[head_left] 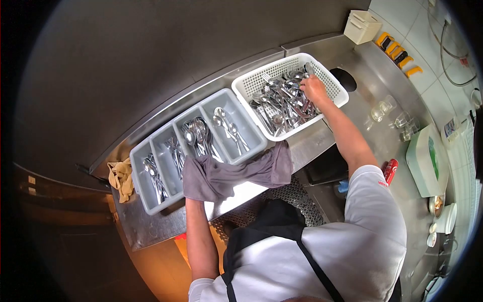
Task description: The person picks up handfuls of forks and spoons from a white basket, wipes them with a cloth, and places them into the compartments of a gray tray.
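Observation:
A white perforated basket (241,86) holds a heap of mixed cutlery (282,100). Inside its right part, my right hand (314,88) has its fingers closed at a spoon or similar piece near the heap's top. A purple-grey cloth (234,173) drapes over my left hand and hides its fingers; only the forearm below shows. The cloth overlaps the front edge of a grey tray (225,94) with four compartments. Small spoons (231,130) lie in the compartment nearest the basket, larger spoons (198,136) beside them, and more cutlery (156,181) in the other two.
A beige cloth (121,178) lies at the counter's left end. On the right are a round hole (343,79), glasses (383,108), a red can (390,171) and a pale green container (422,161). A cream box (362,26) and yellow-black objects (397,53) stand at the back.

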The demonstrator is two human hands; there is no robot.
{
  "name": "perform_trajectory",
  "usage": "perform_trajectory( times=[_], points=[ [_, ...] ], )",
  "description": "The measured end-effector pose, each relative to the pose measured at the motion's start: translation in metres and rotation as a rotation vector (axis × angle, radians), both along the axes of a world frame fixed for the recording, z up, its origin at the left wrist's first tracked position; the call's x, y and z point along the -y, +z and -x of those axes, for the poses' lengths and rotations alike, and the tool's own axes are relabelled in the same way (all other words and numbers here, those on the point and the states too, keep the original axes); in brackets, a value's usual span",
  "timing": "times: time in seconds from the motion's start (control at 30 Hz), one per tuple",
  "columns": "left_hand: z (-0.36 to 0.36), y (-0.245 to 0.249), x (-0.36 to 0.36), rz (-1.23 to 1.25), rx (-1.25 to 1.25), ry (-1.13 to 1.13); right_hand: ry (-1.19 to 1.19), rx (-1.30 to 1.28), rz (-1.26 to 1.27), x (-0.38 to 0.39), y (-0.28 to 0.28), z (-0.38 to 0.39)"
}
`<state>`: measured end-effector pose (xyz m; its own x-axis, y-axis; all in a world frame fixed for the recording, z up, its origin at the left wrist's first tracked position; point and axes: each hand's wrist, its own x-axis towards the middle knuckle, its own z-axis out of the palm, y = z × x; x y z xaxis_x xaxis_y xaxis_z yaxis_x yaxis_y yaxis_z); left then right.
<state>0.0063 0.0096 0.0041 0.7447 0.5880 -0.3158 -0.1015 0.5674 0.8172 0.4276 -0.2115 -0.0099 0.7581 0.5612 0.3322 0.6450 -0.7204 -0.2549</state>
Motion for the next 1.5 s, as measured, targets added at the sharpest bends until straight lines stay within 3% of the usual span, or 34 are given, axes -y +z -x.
perform_trajectory(
  times=[0.07, 0.2, 0.3, 0.4, 0.5, 0.6, 0.63, 0.73, 0.77, 0.87, 1.03, 1.1, 1.13, 1.23, 1.33, 1.43, 1.5],
  points=[
    [0.006, -0.022, -0.011, 0.080, 0.115, -0.064, 0.035, 0.017, 0.034, -0.003, -0.003, -0.010],
    [0.009, -0.021, -0.011, 0.191, 0.274, -0.161, 0.127, 0.153, 0.053, -0.006, -0.013, -0.023],
    [0.008, -0.005, -0.001, 0.109, 0.147, -0.011, 0.150, 0.392, 0.115, -0.009, -0.019, -0.025],
    [0.006, -0.006, 0.000, 0.066, 0.054, 0.058, 0.108, 0.394, 0.102, -0.009, -0.027, -0.028],
    [0.005, -0.017, -0.008, -0.026, 0.065, 0.008, 0.141, 0.220, -0.110, -0.006, -0.033, -0.029],
    [0.008, -0.002, -0.002, -0.332, -0.079, 0.003, 0.088, -0.249, -0.366, 0.004, -0.012, -0.028],
    [0.007, -0.004, -0.002, -0.288, -0.060, 0.019, 0.123, -0.327, -0.484, 0.008, -0.015, -0.033],
    [0.005, -0.010, -0.003, -0.117, 0.002, 0.029, 0.157, -0.344, -0.301, 0.020, -0.002, -0.026],
    [0.005, -0.009, -0.004, -0.032, 0.026, 0.013, 0.140, -0.222, -0.123, 0.020, 0.003, -0.023],
    [0.001, -0.002, -0.001, 0.046, 0.014, 0.016, 0.244, 0.145, -0.048, 0.022, -0.004, -0.010],
    [0.001, 0.002, 0.004, 0.079, 0.078, -0.024, 0.226, 0.141, 0.063, 0.012, -0.005, -0.009],
    [0.003, -0.020, -0.007, -0.094, 0.056, -0.048, 0.256, 0.177, 0.111, 0.009, -0.008, -0.014],
    [0.004, -0.026, -0.011, -0.179, 0.044, -0.058, 0.277, 0.209, 0.101, 0.009, -0.011, -0.017],
    [0.010, -0.032, -0.019, 0.038, 0.169, -0.124, 0.315, 0.296, 0.087, 0.008, -0.018, -0.021],
    [0.008, -0.021, -0.014, 0.071, 0.130, -0.061, 0.343, 0.280, 0.024, 0.008, -0.019, -0.021],
    [-0.004, 0.021, 0.015, 0.039, -0.039, 0.089, 0.310, 0.124, -0.163, 0.012, -0.010, -0.006],
    [0.001, 0.002, 0.000, -0.017, -0.021, -0.023, 0.224, 0.076, -0.320, 0.023, 0.009, 0.013]
  ],
)
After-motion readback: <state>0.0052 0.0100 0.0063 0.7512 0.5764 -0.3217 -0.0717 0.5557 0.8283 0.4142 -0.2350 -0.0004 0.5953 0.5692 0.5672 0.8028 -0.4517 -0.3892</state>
